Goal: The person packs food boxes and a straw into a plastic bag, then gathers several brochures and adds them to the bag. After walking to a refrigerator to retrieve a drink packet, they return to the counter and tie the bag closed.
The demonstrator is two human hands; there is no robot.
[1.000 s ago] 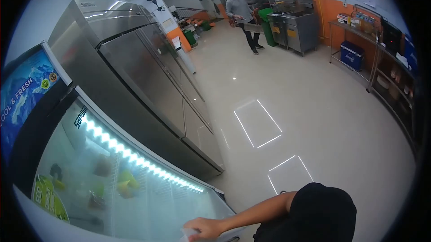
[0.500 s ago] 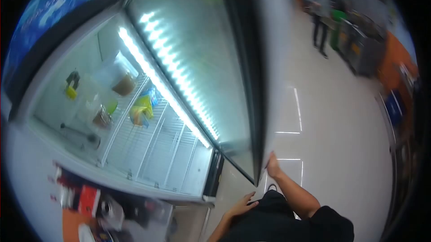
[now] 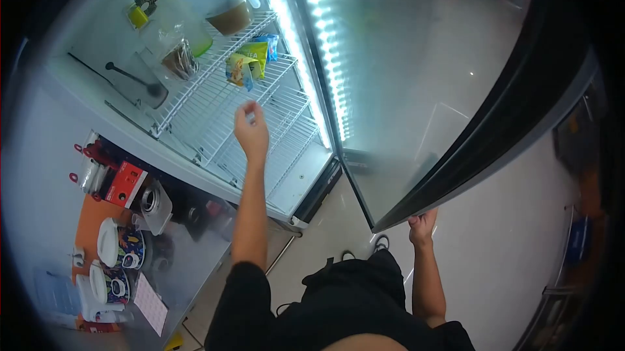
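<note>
My left hand (image 3: 251, 131) is raised inside the open glass-door fridge, fingers loosely curled with a gap between thumb and fingertips. It hovers over the white wire shelf (image 3: 215, 90), just below a small yellow and blue packet (image 3: 238, 72). Behind that packet stand a green tea pouch (image 3: 257, 51) and a blue packet (image 3: 271, 45). A clear jug (image 3: 231, 17) of brown contents is farther back. Left of it are a clear bag with brown contents (image 3: 179, 61) and a clear container (image 3: 153, 90). At the lower edge of the fridge door (image 3: 449, 188), my right hand (image 3: 423, 226) grips the frame.
Beside the fridge, a metal counter (image 3: 195, 260) holds patterned tubs (image 3: 130, 247), a red box (image 3: 125, 185), a clear jar (image 3: 155, 204) and a pink sheet (image 3: 151, 305). The swung-out door stands to my right above the tiled floor (image 3: 495, 260).
My left hand has risen from near my body into the fridge. The door appears swung wider, my right hand still at its edge. The view has turned toward the shelves.
</note>
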